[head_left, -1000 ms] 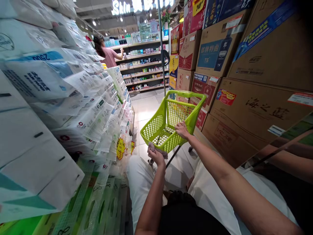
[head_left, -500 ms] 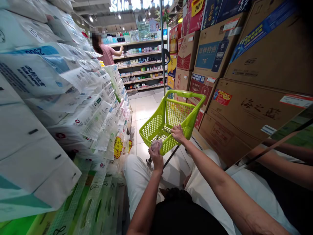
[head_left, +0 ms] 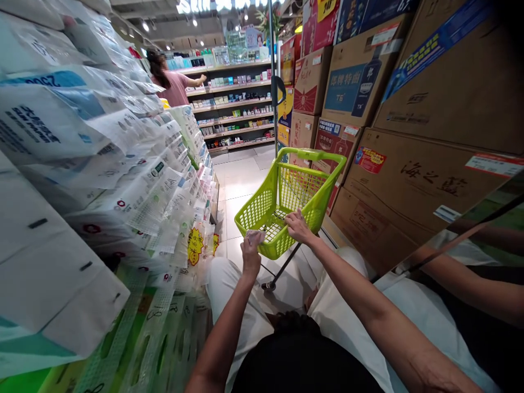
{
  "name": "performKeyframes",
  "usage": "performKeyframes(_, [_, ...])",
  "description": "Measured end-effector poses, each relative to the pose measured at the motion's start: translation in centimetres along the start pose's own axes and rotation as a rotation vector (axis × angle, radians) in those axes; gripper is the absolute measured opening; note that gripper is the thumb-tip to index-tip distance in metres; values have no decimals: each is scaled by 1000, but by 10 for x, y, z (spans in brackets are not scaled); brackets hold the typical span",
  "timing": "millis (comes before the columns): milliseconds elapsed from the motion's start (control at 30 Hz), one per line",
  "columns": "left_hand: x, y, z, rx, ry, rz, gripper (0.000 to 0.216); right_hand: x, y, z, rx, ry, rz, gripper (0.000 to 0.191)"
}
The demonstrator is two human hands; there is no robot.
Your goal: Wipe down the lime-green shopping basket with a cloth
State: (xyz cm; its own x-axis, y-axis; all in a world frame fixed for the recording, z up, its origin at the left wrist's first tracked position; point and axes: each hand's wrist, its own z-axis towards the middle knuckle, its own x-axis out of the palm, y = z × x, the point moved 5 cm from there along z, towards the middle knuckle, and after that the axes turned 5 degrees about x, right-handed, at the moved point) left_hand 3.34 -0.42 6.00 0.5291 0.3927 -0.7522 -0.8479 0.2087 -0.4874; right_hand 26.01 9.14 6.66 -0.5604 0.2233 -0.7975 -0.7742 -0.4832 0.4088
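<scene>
A lime-green shopping cart basket (head_left: 257, 208) with perforated sides stands in front of my knees; its inside bottom shows no goods. My left hand (head_left: 250, 258) pinches a crumpled, pale pinkish-grey cloth (head_left: 256, 236) at the basket's near left corner. Whether the cloth presses on the rim there, I cannot tell. On the near rim, further right, my right hand (head_left: 299, 227) is closed over the edge with its fingers inside the basket. Below the basket, a dark leg with a caster (head_left: 268, 286) reaches toward me.
Plastic-wrapped tissue packs (head_left: 135, 191) are piled along the left. Stacked cardboard cartons (head_left: 409, 180) line the right, close to the cart. A dark upright pole (head_left: 274, 117) rises behind the basket. Further off, a person in a pink top (head_left: 177, 87) reaches toward shelves (head_left: 233, 117) of small boxes.
My left hand and the cloth have shifted slightly left along the basket's near corner. The caster below has swung rightward and nearer. My right hand keeps its place on the rim.
</scene>
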Motion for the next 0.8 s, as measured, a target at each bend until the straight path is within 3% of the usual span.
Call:
performKeyframes(133, [-11, 13, 14, -117, -47, 12, 66, 10, 11, -7, -21, -34, 81, 31])
performKeyframes(367, [6, -6, -13, 178, 64, 31, 79, 15, 11, -7, 6, -63, 137, 25])
performKeyframes(433, [-4, 5, 0, 148, 76, 60, 79, 14, 12, -8, 3, -60, 135, 26])
performKeyframes(567, [-30, 39, 50, -78, 63, 122, 74, 16, 18, -4, 12, -45, 124, 30])
performKeyframes(633, [-32, 43, 61, -102, 49, 125, 68, 17, 21, -3, 20, -39, 117, 31])
performKeyframes(800, [-10, 23, 22, 78, 15, 56, 66, 10, 25, -9, 8, -32, 66, 32])
